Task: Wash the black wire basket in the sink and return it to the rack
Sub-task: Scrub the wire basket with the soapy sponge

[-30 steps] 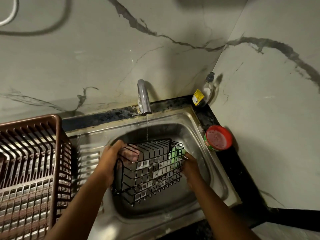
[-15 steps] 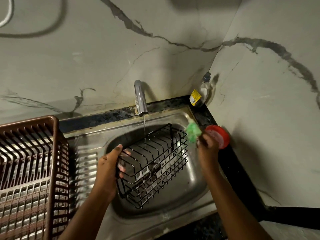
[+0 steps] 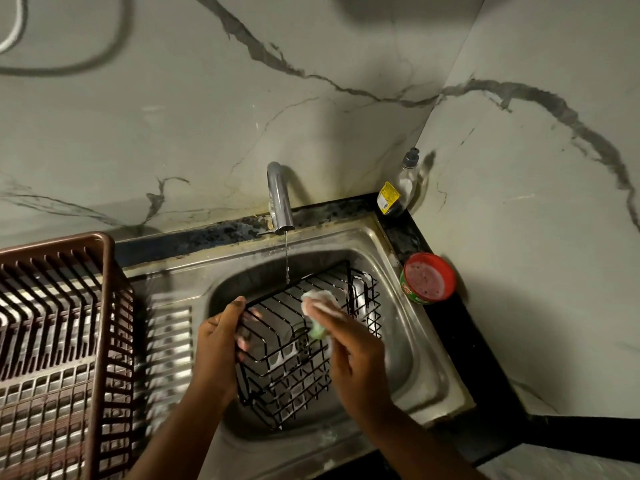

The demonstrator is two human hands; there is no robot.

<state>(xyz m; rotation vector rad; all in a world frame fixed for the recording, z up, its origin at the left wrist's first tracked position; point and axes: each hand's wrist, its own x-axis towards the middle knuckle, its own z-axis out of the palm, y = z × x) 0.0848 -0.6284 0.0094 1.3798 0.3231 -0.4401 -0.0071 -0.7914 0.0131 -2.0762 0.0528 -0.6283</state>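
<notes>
Brown plastic dish rack (image 3: 52,341) stands at far left on the tabletop. Steel sink (image 3: 433,368) holds the black wire basket (image 3: 294,362), tilted in the bowl under a thin stream from the tap (image 3: 278,199). Left hand (image 3: 218,337) grips the basket's left rim. Right hand (image 3: 353,351) presses a soapy green scrubber (image 3: 318,329) against the wires. Red-lidded tub (image 3: 427,278) sits at the sink's right.

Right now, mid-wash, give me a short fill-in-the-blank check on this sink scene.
1. The left hand grips the black wire ____ over the sink.
2. The right hand presses a soapy green ____ against it.
3. A thin stream of water runs from the ____.
4. The red-lidded tub sits ____ of the sink.

Missing: basket; scrubber; faucet; right
</notes>
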